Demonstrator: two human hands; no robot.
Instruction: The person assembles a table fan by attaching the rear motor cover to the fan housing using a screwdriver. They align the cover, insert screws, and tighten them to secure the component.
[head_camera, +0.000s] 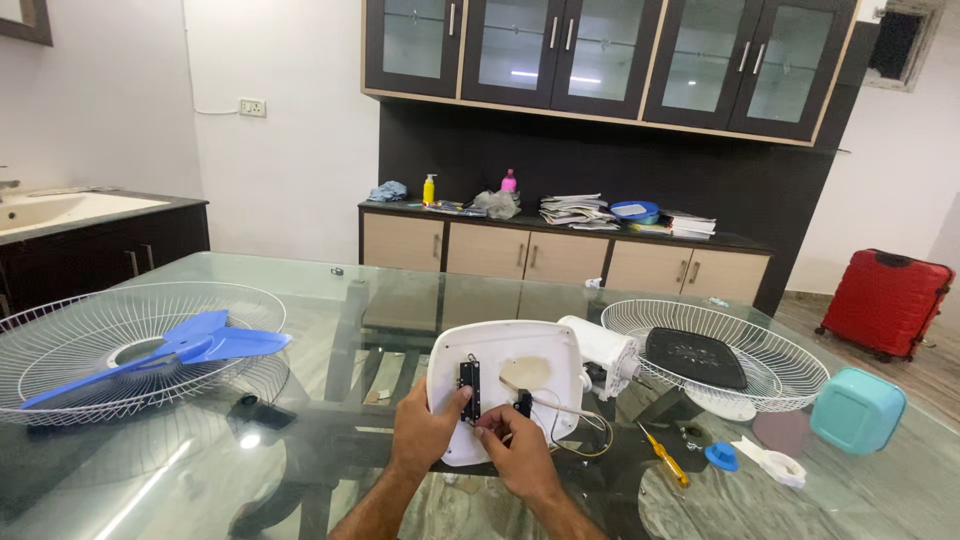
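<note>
On glass bench (330, 300), centre: white fan base housing (505, 385) tipped up, underside facing camera. Left hand (425, 430) grips its lower left edge, thumb by black switch block (469, 388). Right hand (515, 445) pinches small black part (523, 403) with wires. Yellow screwdriver (664, 458) just right; wire guard (715, 365) beyond; blue blade (170, 352) in left guard (60, 350).

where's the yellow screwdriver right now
The yellow screwdriver lies on the glass table, right of the right hand, beside the small blue cap.
</note>
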